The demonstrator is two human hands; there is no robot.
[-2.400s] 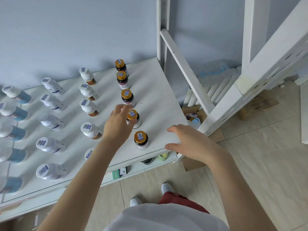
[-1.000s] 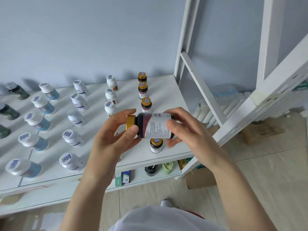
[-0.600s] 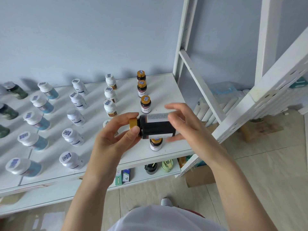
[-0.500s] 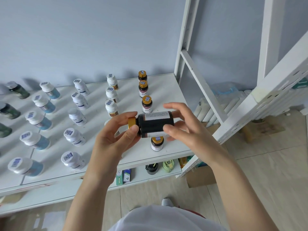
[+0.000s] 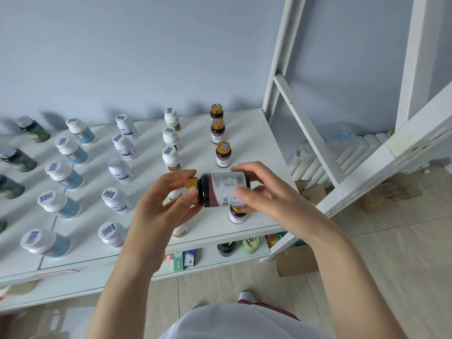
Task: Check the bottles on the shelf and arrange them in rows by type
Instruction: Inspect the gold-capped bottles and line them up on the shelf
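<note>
I hold a dark brown bottle (image 5: 223,189) in both hands, above the right end of the white shelf (image 5: 254,140). It lies on its side, with its long axis running left to right across my view. Its gold cap (image 5: 192,188) points left, pinched between the thumb and fingers of my left hand (image 5: 161,209). My right hand (image 5: 266,199) curls around the base end, fingers on the white label (image 5: 228,182), whose print faces up toward me. Both hands grip this one bottle.

Below it runs a row of matching gold-capped bottles, all upright. Three stand toward the wall, the nearest of them (image 5: 223,154) just past my fingers. One more (image 5: 236,214) stands at the front edge, partly hidden under my right hand. Between those two is a gap, and the bottle hovers over it. I judge that to fill the gap, the base in my right hand must swing down and the cap up. White-capped bottles (image 5: 171,155) stand in rows to the left.
</note>
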